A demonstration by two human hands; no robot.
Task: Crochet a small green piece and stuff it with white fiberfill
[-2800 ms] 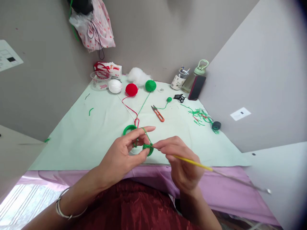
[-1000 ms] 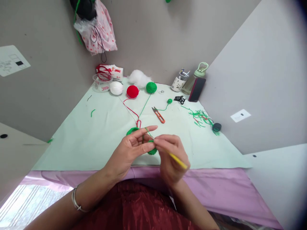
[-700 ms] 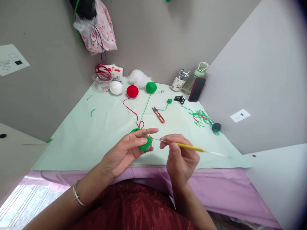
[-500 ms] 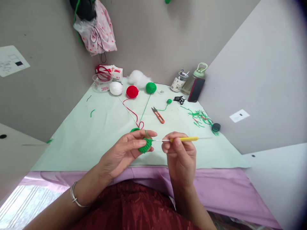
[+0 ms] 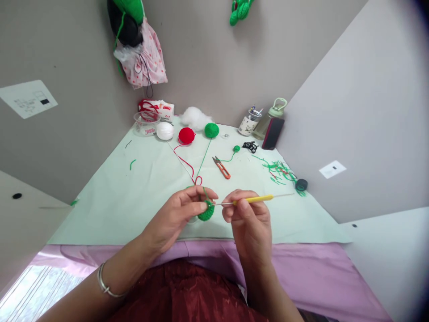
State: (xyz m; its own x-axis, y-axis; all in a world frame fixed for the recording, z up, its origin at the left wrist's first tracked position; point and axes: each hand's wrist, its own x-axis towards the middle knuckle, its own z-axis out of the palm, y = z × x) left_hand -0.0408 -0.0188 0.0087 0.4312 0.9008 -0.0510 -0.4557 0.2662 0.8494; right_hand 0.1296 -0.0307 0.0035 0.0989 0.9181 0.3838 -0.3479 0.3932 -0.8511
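Green crocheted piece (image 5: pixel 206 213) sits in our left hand (image 5: pixel 170 215), above the worktop (image 5: pixel 110 214), on our side of the orange-handled thread snips (image 5: pixel 221 168) and a little to their left. We have our left grip clamped on it, the thumb pressed against its upper edge, with a green yarn strand (image 5: pixel 206 194) running across a finger down to it. Our right grip is closed around the yellow-handled crochet hook (image 5: pixel 258 198); our right hand (image 5: pixel 252 219) holds it nearly level, and the thin metal tip meets the piece.

Beyond the snips we see the green yarn ball (image 5: pixel 211 130), with the red yarn ball (image 5: pixel 187 135) and the white yarn ball (image 5: pixel 165 131) farther left of them. Past the snips and to their right we have a small green yarn ball (image 5: pixel 236 148) and a black hair claw (image 5: pixel 250 146). Well to the right of the snips, we see green and red yarn scraps (image 5: pixel 277 169) beside a black roll (image 5: pixel 301 184).
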